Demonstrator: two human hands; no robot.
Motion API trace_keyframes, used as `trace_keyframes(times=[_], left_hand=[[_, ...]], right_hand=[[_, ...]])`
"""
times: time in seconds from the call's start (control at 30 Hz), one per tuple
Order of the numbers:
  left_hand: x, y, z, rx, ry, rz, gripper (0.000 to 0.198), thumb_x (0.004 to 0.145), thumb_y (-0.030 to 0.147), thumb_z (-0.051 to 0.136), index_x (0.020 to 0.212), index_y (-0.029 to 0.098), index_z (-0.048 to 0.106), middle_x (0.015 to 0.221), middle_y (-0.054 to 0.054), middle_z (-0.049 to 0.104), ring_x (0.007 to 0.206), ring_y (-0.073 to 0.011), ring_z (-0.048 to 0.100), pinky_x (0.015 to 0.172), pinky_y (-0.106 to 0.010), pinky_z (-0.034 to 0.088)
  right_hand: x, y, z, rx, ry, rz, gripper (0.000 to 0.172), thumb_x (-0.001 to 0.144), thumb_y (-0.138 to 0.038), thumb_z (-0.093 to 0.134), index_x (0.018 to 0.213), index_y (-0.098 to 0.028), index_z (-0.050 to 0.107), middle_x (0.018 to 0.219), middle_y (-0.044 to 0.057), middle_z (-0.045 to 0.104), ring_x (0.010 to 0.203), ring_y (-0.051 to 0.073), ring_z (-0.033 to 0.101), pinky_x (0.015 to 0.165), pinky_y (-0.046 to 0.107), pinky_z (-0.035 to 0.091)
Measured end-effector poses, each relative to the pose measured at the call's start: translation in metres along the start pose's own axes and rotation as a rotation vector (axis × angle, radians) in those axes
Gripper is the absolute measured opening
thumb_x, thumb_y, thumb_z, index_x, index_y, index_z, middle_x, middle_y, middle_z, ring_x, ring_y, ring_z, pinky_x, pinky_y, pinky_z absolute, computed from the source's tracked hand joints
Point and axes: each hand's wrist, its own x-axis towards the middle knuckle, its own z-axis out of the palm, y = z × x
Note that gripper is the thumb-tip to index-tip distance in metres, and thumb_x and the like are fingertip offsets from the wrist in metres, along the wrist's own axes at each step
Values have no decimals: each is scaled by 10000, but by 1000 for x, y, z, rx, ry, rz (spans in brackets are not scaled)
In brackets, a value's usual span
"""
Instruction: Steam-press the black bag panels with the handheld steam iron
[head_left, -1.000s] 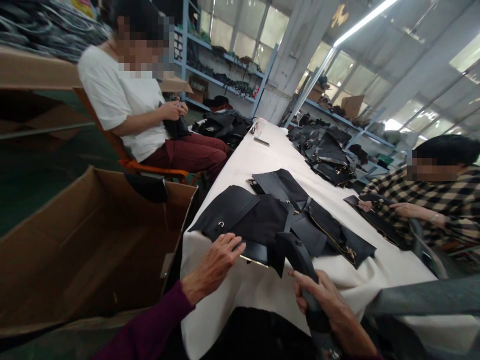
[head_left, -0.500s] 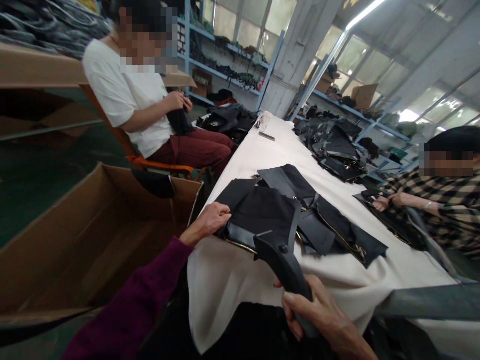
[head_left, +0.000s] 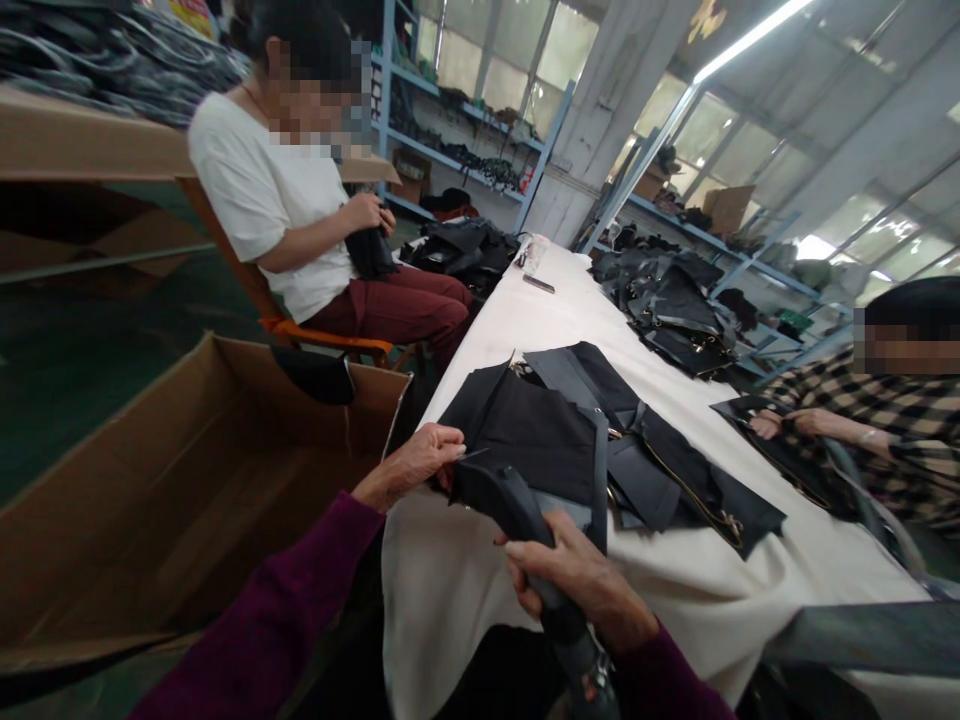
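My left hand (head_left: pixel 411 466) pinches the near left edge of a black leather bag panel (head_left: pixel 536 432) that lies on the white-covered table (head_left: pixel 480 580). My right hand (head_left: pixel 581 582) is wrapped round the grip of a black handheld tool (head_left: pixel 501 496). The tool's tip points at the panel edge right beside my left fingers. More black panels with gold zips (head_left: pixel 679 480) overlap to the right of it.
A large open cardboard box (head_left: pixel 172 490) stands on the floor to my left. A person in a white shirt (head_left: pixel 277 200) sits beyond it holding black material. Another person in a checked shirt (head_left: pixel 885 430) works at the right. Piles of black pieces (head_left: pixel 667 300) lie farther along the table.
My left hand slid from flat on the panel to pinching its left edge. My right hand swung the tool leftward until its tip met that edge.
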Motion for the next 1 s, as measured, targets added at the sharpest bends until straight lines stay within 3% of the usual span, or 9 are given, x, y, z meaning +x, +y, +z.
trace_keyframes(times=[0.1,0.4,0.67,0.9,1.0], left_hand=[[-1,-1,-3,-41,-6,8,312,779,415,532,636,156,435,528,36,476,445,-84,475,429,-179,395],[-3,-8,-11,-268,-17,26,316,763,384,602,658,163,403,530,55,447,414,-61,426,409,-159,375],[-4,-8,-15,-339,-64,2,357,769,393,638,661,155,395,551,59,391,432,-44,374,410,-142,301],[-4,-11,-20,-347,-99,58,332,798,358,607,645,158,390,530,59,371,430,-55,363,425,-163,295],[-5,-15,-25,-414,-80,62,329,775,360,640,674,142,414,578,48,387,475,-49,360,462,-167,284]], right_hand=[[6,-6,1,28,30,-47,471,776,-470,642,1032,-114,470,693,2,571,481,84,496,426,195,370],[-20,7,-2,1,-12,7,470,772,-412,610,1080,-99,443,652,-8,561,461,83,488,449,202,385],[6,-25,12,23,-41,-54,449,734,-427,640,1018,-113,490,647,-8,550,458,82,477,418,190,373],[-11,-3,10,-30,-67,38,374,760,-287,586,1057,-116,437,645,-10,579,470,90,508,460,198,398],[-7,-7,13,-11,-93,40,370,758,-272,590,1059,-108,450,649,-5,576,473,87,504,461,195,394]])
